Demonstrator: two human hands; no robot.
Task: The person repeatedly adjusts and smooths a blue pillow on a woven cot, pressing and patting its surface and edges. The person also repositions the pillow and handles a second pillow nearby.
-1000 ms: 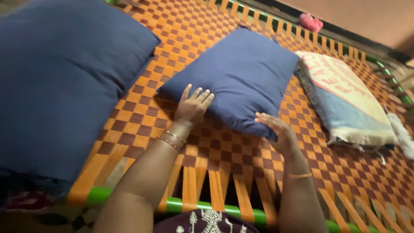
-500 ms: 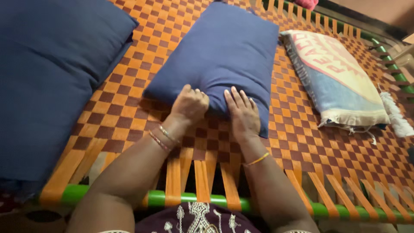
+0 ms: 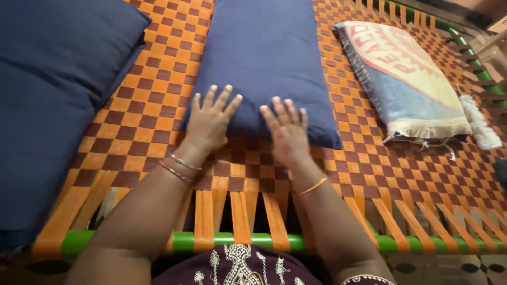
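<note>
A small navy-blue pillow (image 3: 264,53) lies in the middle of a cot woven from orange and brown straps (image 3: 158,95). My left hand (image 3: 209,120) rests flat on the pillow's near left corner, fingers spread apart. My right hand (image 3: 287,130) lies flat on its near edge just to the right, fingers also spread. Neither hand grips anything. Both wrists wear thin bangles.
A large navy-blue cushion (image 3: 53,89) covers the cot's left side. A printed sack-cloth pillow (image 3: 406,79) with a frayed white tassel lies at the right. The cot's green frame bar (image 3: 237,241) runs along the near edge, with open gaps between straps there.
My left hand went from curled on the pillow's edge to flat with spread fingers. My right hand came onto the pillow and lies flat. The pillow now sits straighter on the cot.
</note>
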